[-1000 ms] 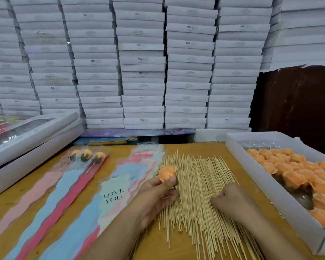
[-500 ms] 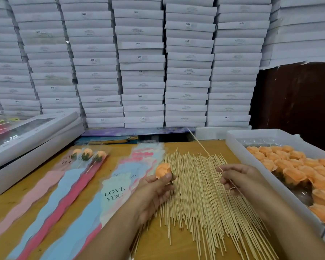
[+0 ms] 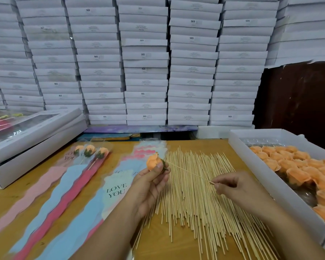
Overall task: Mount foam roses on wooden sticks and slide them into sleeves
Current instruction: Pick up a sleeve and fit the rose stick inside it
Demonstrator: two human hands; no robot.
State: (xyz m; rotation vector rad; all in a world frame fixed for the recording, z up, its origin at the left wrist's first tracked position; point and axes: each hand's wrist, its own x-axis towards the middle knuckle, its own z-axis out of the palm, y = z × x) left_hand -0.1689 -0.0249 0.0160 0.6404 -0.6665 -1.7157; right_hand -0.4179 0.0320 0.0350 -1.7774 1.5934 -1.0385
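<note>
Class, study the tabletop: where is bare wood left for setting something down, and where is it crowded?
Bare wood shows in the far strip between the finished roses and the sleeves, and at the near edge below the sticks. The middle is crowded: sticks run up to the rose box, and both hands work over them.

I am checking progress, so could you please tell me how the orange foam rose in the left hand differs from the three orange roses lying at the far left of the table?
The orange foam rose in the left hand is held above the table; the three sleeved roses lie flat on it. The held rose is bare, its thin wooden stick pinched by the right hand; the three already sit inside clear sleeves. All share orange petals and green bases.
</note>
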